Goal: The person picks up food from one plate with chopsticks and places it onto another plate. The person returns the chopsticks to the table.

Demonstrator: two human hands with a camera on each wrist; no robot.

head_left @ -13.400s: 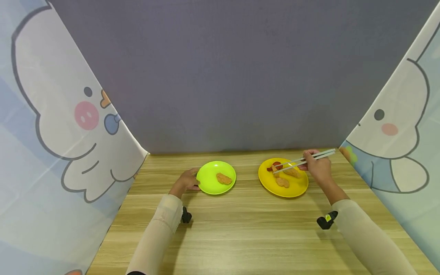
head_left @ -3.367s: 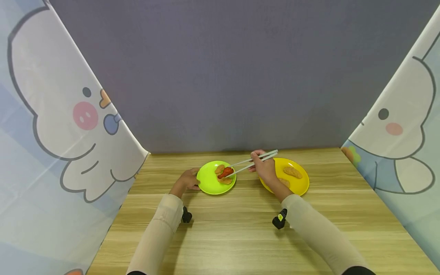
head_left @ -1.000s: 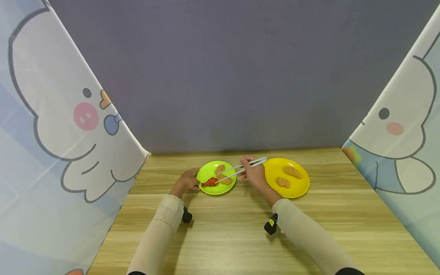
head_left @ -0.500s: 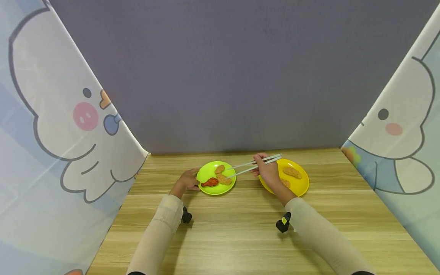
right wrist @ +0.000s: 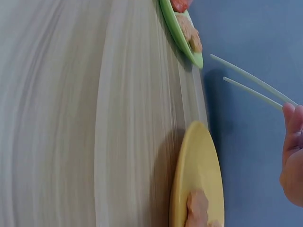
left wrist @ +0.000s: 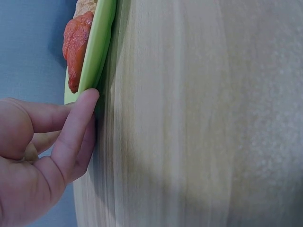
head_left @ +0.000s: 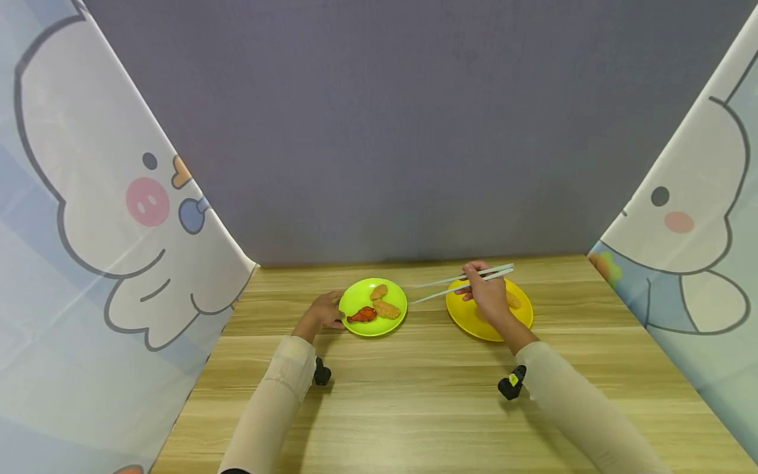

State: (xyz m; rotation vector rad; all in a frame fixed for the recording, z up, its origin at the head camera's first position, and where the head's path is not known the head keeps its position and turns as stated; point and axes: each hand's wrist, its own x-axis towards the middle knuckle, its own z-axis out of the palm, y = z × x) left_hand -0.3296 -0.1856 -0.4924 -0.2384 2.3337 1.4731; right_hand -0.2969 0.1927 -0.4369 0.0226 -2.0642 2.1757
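Note:
My left hand (head_left: 326, 309) holds the left edge of a bright green plate (head_left: 355, 294), thumb and fingers at its rim in the left wrist view. On this plate lie a red chicken drumstick (head_left: 362, 315) and two breaded chicken pieces, the larger piece (head_left: 387, 309) near the right rim and the smaller piece (head_left: 379, 291) farther back. My right hand (head_left: 488, 297) grips a pair of pale chopsticks (head_left: 441, 294) above a yellow plate (head_left: 474, 322). Their tips are parted, with nothing between them, and point left toward the green plate. Breaded chicken (right wrist: 197, 208) sits on the yellow plate, partly hidden by my hand in the head view.
Both plates stand toward the back of a wood-grain table (head_left: 414, 395), a gap between them. A grey panel (head_left: 414, 131) rises behind the table. Cartoon-printed panels flank it, one on the left (head_left: 118, 197) and one on the right (head_left: 681, 217).
Since the oldest frame, the drumstick and a small breaded piece have moved from the yellow plate to the green one. Lately the chopsticks left the drumstick and moved right; my left hand stayed put.

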